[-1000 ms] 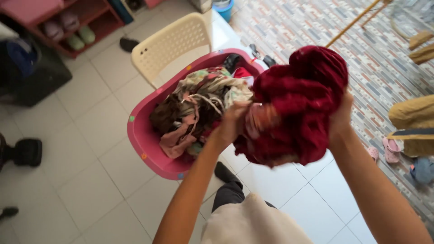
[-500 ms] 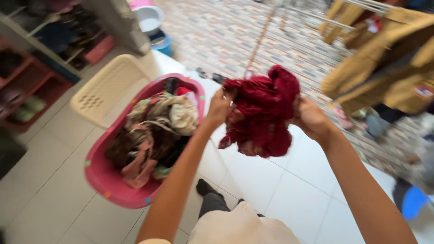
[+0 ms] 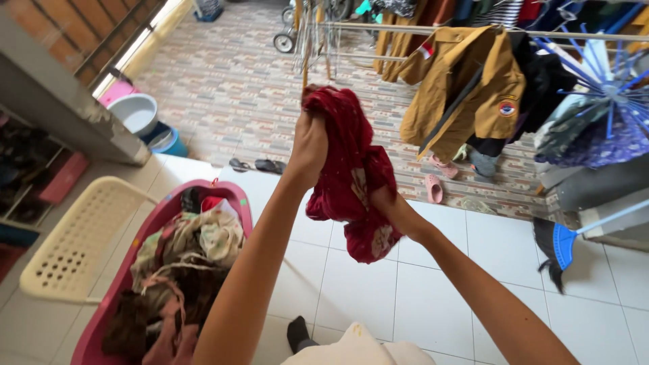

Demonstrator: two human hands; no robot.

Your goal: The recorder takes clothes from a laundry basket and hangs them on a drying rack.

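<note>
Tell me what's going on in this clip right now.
A person stands on a white tiled floor, holding a dark red garment up in both hands. The left hand has its grip near the top; the right hand grasps it lower down, so the cloth hangs bunched between them. Beside the person, a pink laundry basket full of mixed clothes rests on a cream plastic chair. A mustard jacket hangs on a drying rack ahead.

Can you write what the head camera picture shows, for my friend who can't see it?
Two bare hands, left hand high and right hand lower, hold up a dark red cloth. A pink laundry basket full of clothes sits below left.
</note>
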